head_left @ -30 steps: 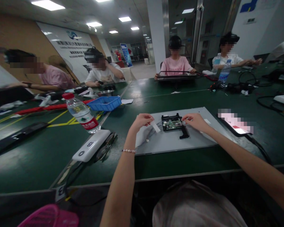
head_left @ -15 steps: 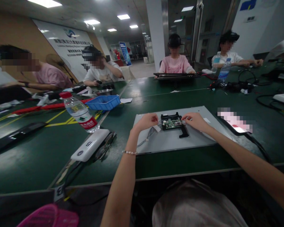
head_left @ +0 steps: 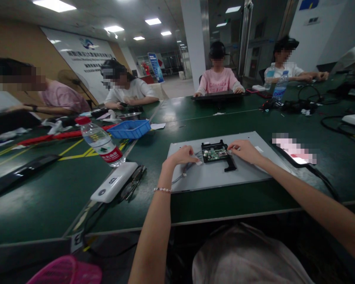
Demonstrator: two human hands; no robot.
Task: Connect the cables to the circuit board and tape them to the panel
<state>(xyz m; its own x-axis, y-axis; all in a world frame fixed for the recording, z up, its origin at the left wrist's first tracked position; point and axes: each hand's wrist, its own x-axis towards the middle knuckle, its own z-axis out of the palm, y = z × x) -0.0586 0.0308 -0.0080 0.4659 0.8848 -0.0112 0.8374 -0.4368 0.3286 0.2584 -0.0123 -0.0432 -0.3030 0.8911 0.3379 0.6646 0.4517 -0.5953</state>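
Note:
A grey metal panel lies flat on the green table in front of me. On it sits a small black bracket with a green circuit board. My left hand is closed in a pinch on a white strip, pressing it down on the panel just left of the board, where thin wires trail off. My right hand rests curled at the board's right edge, fingertips pinched on something I cannot make out.
A water bottle, a white power bank and glasses lie to the left. A blue tray stands behind them. A phone with a cable lies right of the panel. Several people sit around the table. A pink basket is below.
My left hand has lowered the white strip from above the panel down onto it, closer to the board. My right hand has stayed at the board's right edge.

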